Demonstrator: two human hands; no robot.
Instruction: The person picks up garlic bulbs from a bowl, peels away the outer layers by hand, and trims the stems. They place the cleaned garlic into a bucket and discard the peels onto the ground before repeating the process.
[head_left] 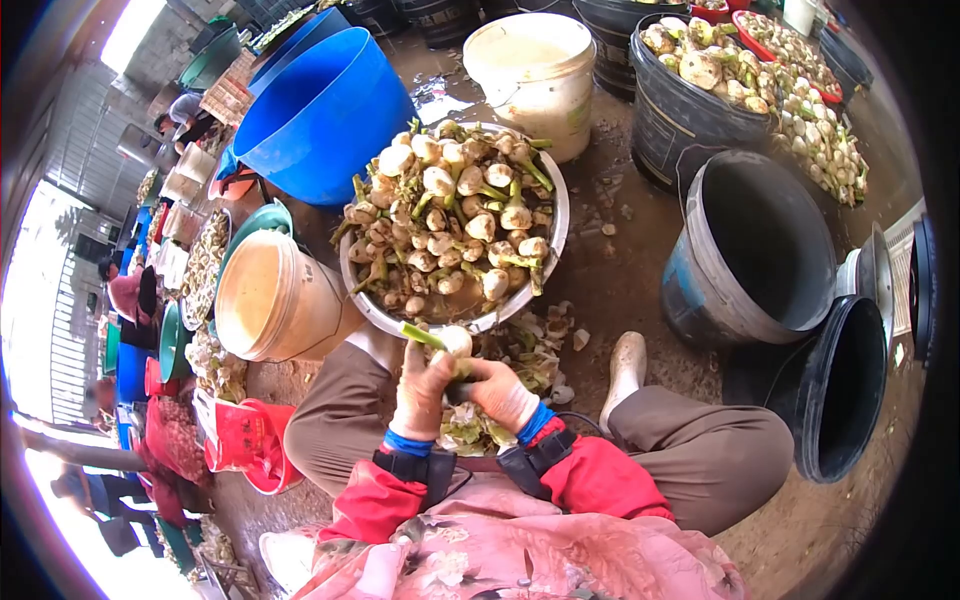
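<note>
A white bulb with a green stem (455, 341) is held between both hands, just below the near rim of a wide basin (560, 215) heaped with similar bulbs (440, 182). My left hand (420, 388) has its fingers wrapped round the stem. My right hand (500, 392) is closed against the lower side of the bulb; whether it also grips a small tool is too hidden to tell. Peeled skins and leaves (480, 428) lie on the ground under the hands.
A blue tub (320, 120) and white buckets (545, 85) (270, 300) stand around the basin. Dark buckets (750, 240) are at the right, one filled with bulbs (710, 65). A red container (262, 440) sits at the left; several people work farther left.
</note>
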